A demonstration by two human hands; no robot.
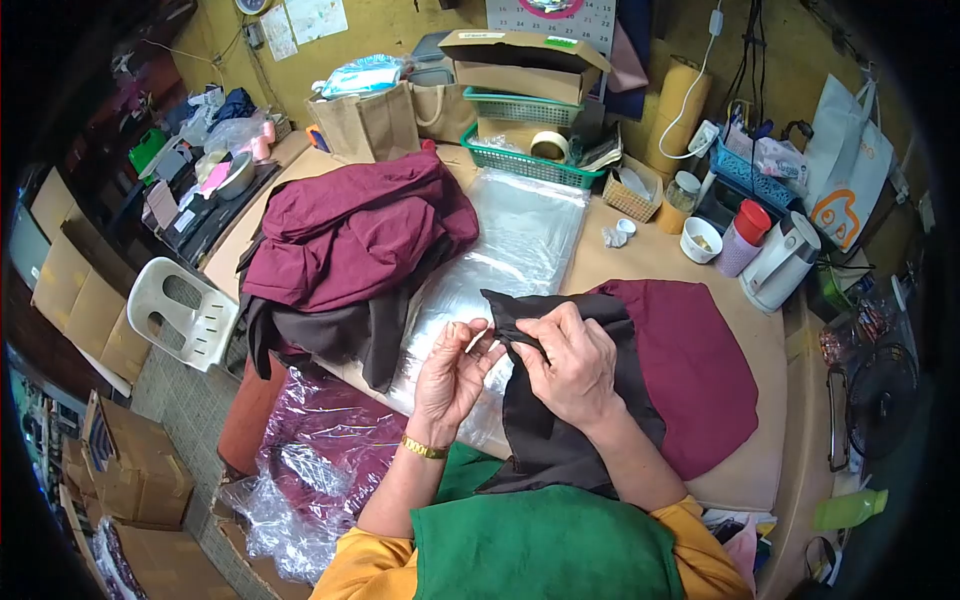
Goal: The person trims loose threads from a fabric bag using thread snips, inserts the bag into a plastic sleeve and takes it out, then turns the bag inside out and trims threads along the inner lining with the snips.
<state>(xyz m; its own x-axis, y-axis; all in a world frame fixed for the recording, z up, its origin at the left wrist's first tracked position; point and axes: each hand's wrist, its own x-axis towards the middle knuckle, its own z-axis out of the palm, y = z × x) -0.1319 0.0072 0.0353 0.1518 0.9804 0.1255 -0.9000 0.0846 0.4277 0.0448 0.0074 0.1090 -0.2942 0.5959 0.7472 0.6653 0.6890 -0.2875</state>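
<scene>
A maroon and black cloth piece (pixel 690 375) lies on the table in front of me. My right hand (pixel 573 362) is closed on its black part (pixel 570 430), gathering the fabric near the upper edge between thumb and fingers. Just left of that gathered edge is my left hand (pixel 452 380), its thumb and fingertips drawn together in a pinch. Whatever sits between those fingertips is too small to make out. Part of the black cloth hangs toward my green apron (pixel 540 550).
A heap of maroon and black cloth (pixel 360 235) rests at the left on the table. Clear plastic sheets (pixel 520 230) lie beside it. Green baskets (pixel 530 165), a white bowl (pixel 700 240) and an electric kettle (pixel 782 262) stand behind. Plastic-wrapped maroon cloth (pixel 325 440) is at lower left.
</scene>
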